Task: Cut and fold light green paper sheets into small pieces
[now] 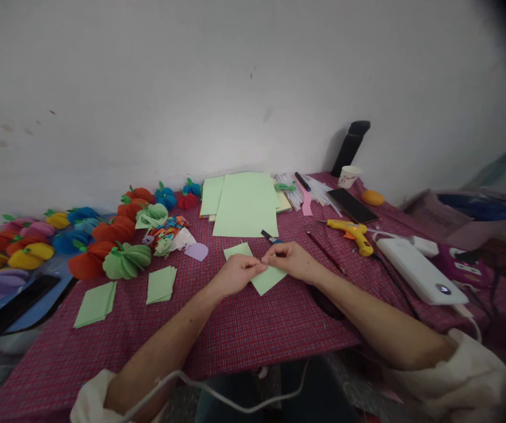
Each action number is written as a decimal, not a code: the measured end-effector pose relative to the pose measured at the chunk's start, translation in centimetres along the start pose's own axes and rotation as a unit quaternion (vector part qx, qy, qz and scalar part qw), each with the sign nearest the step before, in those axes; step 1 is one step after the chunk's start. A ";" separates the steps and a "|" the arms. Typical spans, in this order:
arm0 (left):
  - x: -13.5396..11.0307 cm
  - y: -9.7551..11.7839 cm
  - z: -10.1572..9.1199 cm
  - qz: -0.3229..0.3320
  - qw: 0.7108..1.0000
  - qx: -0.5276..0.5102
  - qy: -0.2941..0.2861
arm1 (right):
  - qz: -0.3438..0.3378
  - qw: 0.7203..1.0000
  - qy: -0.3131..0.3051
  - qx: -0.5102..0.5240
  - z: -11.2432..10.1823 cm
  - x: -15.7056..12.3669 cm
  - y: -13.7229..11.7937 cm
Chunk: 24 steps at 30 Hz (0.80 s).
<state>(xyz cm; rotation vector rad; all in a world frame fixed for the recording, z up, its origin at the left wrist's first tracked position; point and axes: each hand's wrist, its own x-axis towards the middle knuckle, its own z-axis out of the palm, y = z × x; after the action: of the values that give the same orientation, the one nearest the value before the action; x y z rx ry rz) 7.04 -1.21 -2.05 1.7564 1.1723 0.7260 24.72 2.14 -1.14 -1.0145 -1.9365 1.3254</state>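
Observation:
A light green sheet of paper (267,283) lies in front of me on the table, partly under my hands. With thumb and fingers pinched, my left hand (236,274) grips it from the left. My right hand (292,261) pinches it from the other side, and the two sets of fingertips meet over its middle. The hands hide the centre of the sheet. Just beyond them lies a small black and blue tool (270,236), partly covered by my right hand. Two stacks of cut green paper, a nearer stack (160,285) and a farther-left stack (95,304), lie to the left.
Large green sheets (247,205) lie at the back. Paper pumpkins (127,260) and paper scraps (168,234) crowd the left. At right are a pencil (327,252), yellow glue gun (353,232), phone (352,205), paper cup (348,176) and white power bank (418,271). A white cable (235,405) crosses below.

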 end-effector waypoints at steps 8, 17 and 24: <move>0.0 0.2 -0.3 -0.031 0.999 -0.036 -0.010 | 0.002 0.999 0.035 0.009 -2.1 0.4 0.4; 0.3 -0.4 -1.3 -0.041 0.992 -0.098 0.066 | 0.046 0.991 0.020 0.126 -2.3 0.6 0.1; 0.1 0.0 -1.4 -0.043 0.991 -0.094 0.079 | 0.056 0.991 0.008 0.123 -1.7 0.7 0.8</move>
<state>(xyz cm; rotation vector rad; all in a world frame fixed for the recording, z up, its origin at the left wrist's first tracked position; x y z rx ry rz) 5.91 -0.64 -1.37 1.5047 1.2344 0.9056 25.95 3.74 -1.27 -1.0189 -1.6738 1.5682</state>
